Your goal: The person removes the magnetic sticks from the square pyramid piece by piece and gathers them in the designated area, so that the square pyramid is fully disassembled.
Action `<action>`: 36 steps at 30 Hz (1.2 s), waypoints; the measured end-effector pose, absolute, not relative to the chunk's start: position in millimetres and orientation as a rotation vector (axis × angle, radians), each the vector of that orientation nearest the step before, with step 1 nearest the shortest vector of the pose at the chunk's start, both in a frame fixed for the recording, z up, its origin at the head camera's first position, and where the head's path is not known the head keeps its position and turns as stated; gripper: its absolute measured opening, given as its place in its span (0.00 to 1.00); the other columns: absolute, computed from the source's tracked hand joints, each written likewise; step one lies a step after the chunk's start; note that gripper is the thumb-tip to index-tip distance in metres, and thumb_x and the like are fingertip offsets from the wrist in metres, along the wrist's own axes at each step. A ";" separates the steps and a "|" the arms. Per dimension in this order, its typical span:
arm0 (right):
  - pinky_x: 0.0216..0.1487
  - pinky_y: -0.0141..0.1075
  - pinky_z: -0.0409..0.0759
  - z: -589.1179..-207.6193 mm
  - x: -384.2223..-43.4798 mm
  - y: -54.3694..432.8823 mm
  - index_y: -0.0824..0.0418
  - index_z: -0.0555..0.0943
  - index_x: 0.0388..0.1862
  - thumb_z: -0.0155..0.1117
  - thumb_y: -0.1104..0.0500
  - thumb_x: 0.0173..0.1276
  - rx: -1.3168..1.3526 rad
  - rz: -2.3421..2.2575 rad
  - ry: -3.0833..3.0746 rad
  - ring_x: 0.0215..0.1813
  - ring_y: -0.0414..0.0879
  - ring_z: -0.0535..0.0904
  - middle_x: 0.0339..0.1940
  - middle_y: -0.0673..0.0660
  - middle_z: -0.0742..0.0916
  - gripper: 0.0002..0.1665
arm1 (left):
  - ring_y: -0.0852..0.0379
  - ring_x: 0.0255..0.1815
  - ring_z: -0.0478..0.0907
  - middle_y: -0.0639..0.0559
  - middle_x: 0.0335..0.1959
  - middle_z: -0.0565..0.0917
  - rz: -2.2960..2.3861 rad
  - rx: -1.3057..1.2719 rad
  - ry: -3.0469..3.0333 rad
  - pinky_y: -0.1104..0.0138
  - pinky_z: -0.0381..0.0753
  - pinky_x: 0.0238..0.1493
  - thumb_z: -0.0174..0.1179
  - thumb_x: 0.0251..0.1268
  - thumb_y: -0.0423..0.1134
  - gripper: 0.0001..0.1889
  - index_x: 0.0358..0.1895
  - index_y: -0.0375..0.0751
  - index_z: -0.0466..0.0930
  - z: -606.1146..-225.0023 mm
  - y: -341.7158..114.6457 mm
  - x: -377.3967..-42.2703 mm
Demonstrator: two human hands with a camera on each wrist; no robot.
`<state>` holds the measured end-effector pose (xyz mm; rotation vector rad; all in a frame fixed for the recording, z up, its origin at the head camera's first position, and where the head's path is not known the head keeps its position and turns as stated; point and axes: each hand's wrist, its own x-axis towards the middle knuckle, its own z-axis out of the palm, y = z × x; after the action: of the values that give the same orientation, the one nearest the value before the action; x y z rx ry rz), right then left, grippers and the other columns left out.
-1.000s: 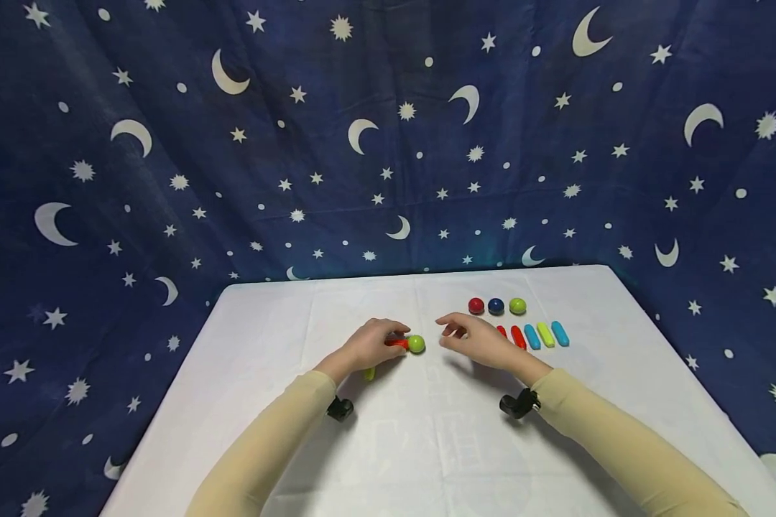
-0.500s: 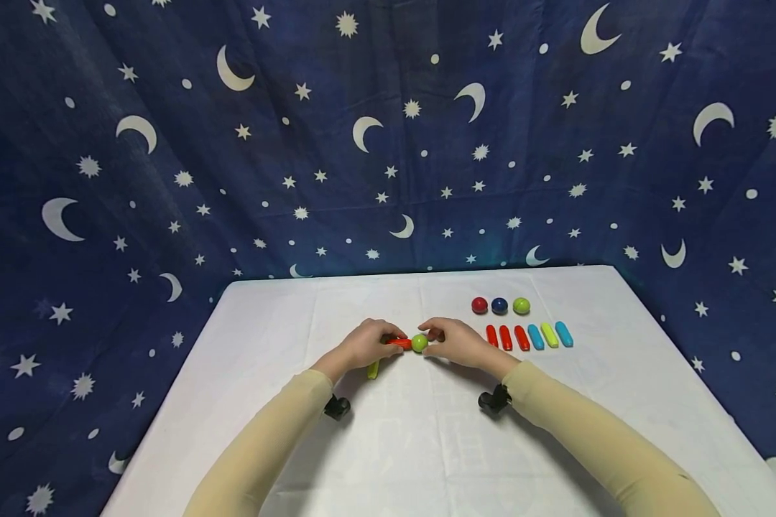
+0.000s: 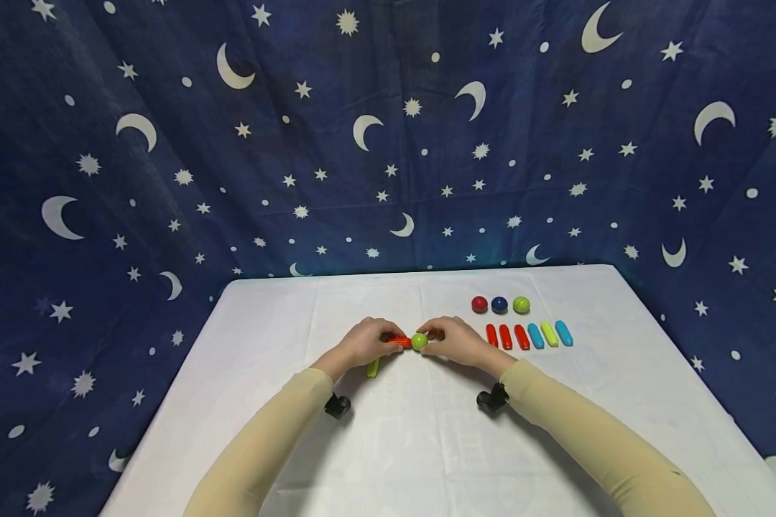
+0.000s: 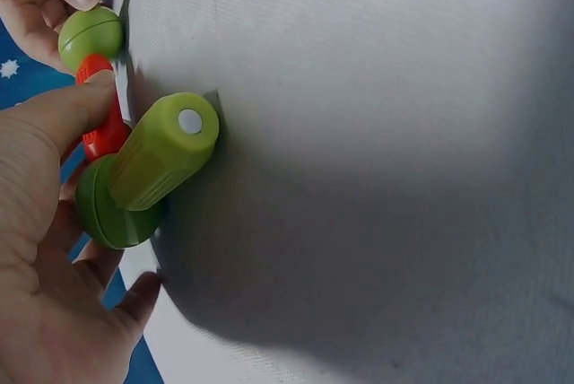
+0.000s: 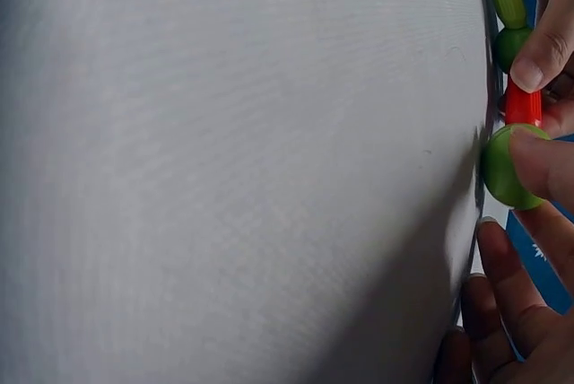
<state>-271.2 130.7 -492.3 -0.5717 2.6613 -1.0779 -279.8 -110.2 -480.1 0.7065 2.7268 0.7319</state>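
My left hand (image 3: 362,343) pinches a red rod (image 3: 399,343) between thumb and fingers, just above the white table. On the rod's right end sits a green ball (image 3: 419,342), which my right hand (image 3: 454,340) pinches with thumb and fingers. In the left wrist view the rod's other end meets a second green ball (image 4: 97,209), from which a yellow-green rod (image 4: 166,151) with a pale round tip sticks out. My left hand hides that second ball in the head view.
To the right on the table (image 3: 465,445) lies a row of red (image 3: 506,337), blue (image 3: 535,336) and yellow (image 3: 549,334) rods. Behind them stand a red ball (image 3: 479,304), a dark blue ball (image 3: 499,305) and a green ball (image 3: 521,305). A starry blue cloth (image 3: 388,143) hangs behind.
My right hand has moved left from beside the rod row and taken hold of the green ball on the red rod's end. My left hand keeps its grip and has barely moved.
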 end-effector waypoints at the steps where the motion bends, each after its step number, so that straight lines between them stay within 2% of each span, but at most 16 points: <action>1: 0.52 0.45 0.75 -492.7 -271.3 130.9 0.51 0.87 0.55 0.77 0.52 0.64 -0.571 -1.071 2.666 0.47 0.45 0.76 0.42 0.46 0.85 0.20 | 0.56 0.48 0.76 0.61 0.45 0.87 0.721 0.696 2.732 0.57 0.73 0.57 0.69 0.68 0.47 0.11 0.51 0.52 0.89 -479.8 -110.2 -279.5; 15: 0.54 0.46 0.73 -493.9 -273.7 130.8 0.48 0.86 0.58 0.78 0.49 0.63 -0.523 -1.082 2.639 0.49 0.46 0.75 0.44 0.46 0.85 0.23 | 0.60 0.41 0.77 0.59 0.44 0.87 0.809 0.689 2.675 0.62 0.76 0.52 0.69 0.69 0.43 0.12 0.52 0.49 0.88 -479.0 -110.8 -280.8; 32: 0.55 0.46 0.71 -494.4 -269.9 132.7 0.43 0.85 0.56 0.73 0.47 0.68 -0.501 -0.997 2.654 0.53 0.47 0.71 0.47 0.46 0.83 0.18 | 0.59 0.43 0.78 0.59 0.43 0.87 0.781 0.672 2.678 0.62 0.75 0.54 0.69 0.69 0.43 0.10 0.50 0.49 0.90 -477.5 -107.8 -280.7; 36: 0.58 0.48 0.70 -495.1 -270.8 134.6 0.47 0.85 0.58 0.71 0.46 0.70 -0.510 -0.984 2.652 0.55 0.47 0.71 0.49 0.47 0.82 0.19 | 0.59 0.43 0.78 0.59 0.42 0.87 0.758 0.704 2.685 0.62 0.76 0.53 0.69 0.68 0.43 0.10 0.49 0.49 0.90 -476.7 -107.4 -280.4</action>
<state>-270.8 134.6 -495.1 -0.5104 2.6516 -0.9844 -280.4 -107.4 -476.7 0.7039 2.6852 0.7584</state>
